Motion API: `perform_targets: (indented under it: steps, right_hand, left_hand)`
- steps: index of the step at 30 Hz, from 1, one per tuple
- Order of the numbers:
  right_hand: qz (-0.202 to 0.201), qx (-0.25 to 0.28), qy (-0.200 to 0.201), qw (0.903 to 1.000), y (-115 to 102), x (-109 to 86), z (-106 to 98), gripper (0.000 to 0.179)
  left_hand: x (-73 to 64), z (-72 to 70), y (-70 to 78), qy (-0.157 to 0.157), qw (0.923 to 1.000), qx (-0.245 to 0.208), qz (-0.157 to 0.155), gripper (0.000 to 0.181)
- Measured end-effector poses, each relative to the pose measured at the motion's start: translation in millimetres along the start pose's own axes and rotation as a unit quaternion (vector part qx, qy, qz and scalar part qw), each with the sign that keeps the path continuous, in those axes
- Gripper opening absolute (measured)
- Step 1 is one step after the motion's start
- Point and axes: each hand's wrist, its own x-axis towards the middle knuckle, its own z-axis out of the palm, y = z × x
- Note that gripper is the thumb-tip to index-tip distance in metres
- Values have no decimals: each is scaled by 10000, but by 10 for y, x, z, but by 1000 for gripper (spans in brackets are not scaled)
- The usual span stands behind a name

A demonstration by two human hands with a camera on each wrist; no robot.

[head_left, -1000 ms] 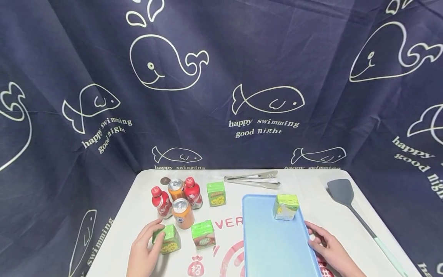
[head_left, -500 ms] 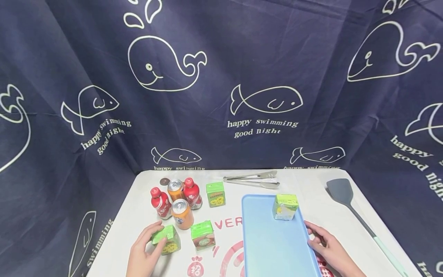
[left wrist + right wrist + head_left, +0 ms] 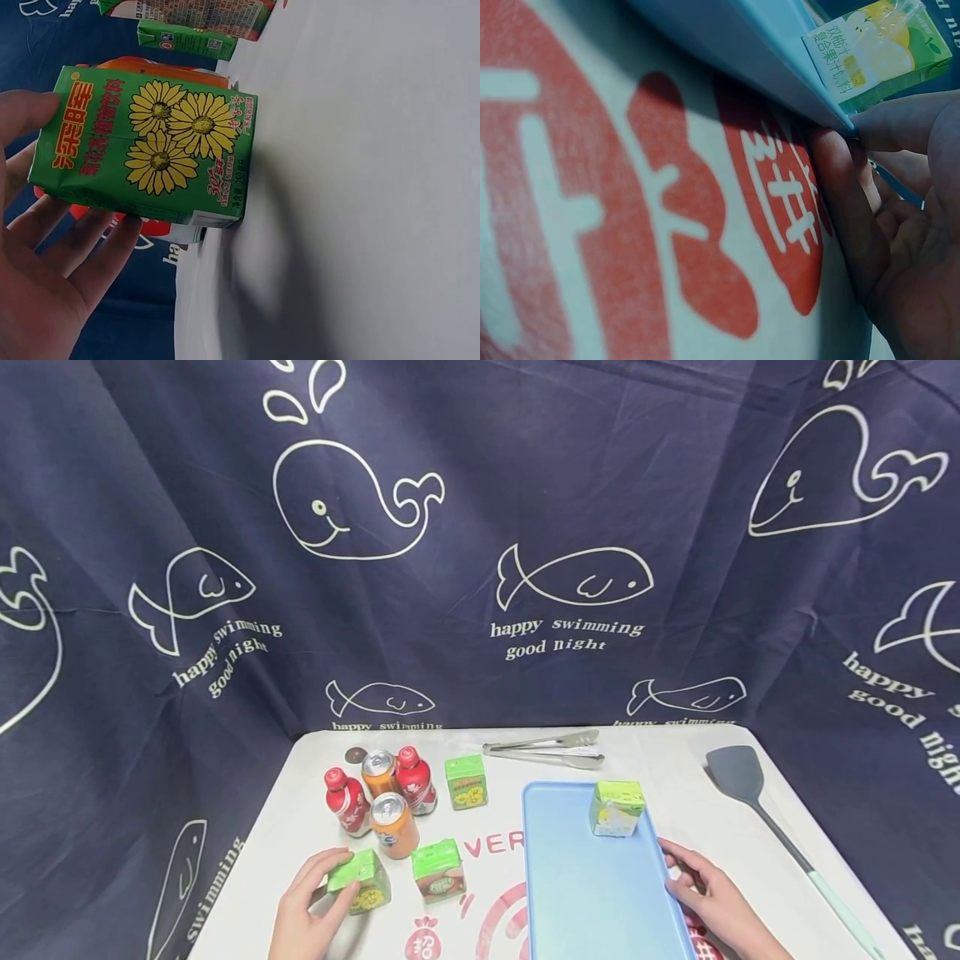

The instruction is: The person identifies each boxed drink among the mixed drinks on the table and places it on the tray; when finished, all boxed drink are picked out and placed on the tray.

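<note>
At 9 o'clock from the blue tray (image 3: 585, 885), the left hand (image 3: 303, 912) grasps the green flower carton (image 3: 363, 885), thumb on the printed face and fingers behind. The carton looks upright or nearly so; I cannot tell whether its base rests on the white table (image 3: 652, 760) or just off it. Between 3 and 4 o'clock from the tray's middle, the right hand (image 3: 712, 893) pinches the rim.

From the flower carton, the brown-sided carton (image 3: 439, 872) stands near at 3 o'clock, the front orange can (image 3: 395, 827) at 1 and the left red bottle (image 3: 347, 803) at 12. The yellow-green carton (image 3: 617, 810) stands on the tray between 12 and 1 o'clock, so 1 carton is placed there.

Judging by the hands, the step in hand is getting hold of the flower carton while the tray is steadied. The next move would seem to call for a small straight lift, enough to clear the brown-sided carton, then a level carry toward 3 o'clock to the tray's bare surface. Swinging toward 1 o'clock could knock the can; the right hand should hold its pinch without tipping the tray.
</note>
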Motion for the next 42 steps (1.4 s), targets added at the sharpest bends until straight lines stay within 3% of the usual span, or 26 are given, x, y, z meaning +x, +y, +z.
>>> perform_targets:
  steps: [9, 24, 42]
  right_hand:
    - [45, -1, -49, 10000, 7, 3, -6, 63]
    - [67, -15, -39, 10000, 29, 13, -12, 63]
    - [39, -120, -1, 9999, 36, 13, -11, 63]
  left_hand:
    - [-10, -14, -24, -137, 9995, -107, -251, 47]
    - [-15, -35, -104, -369, 9980, -461, -222, 49]
    - [-24, -56, -100, -244, 9961, -671, -519, 44]
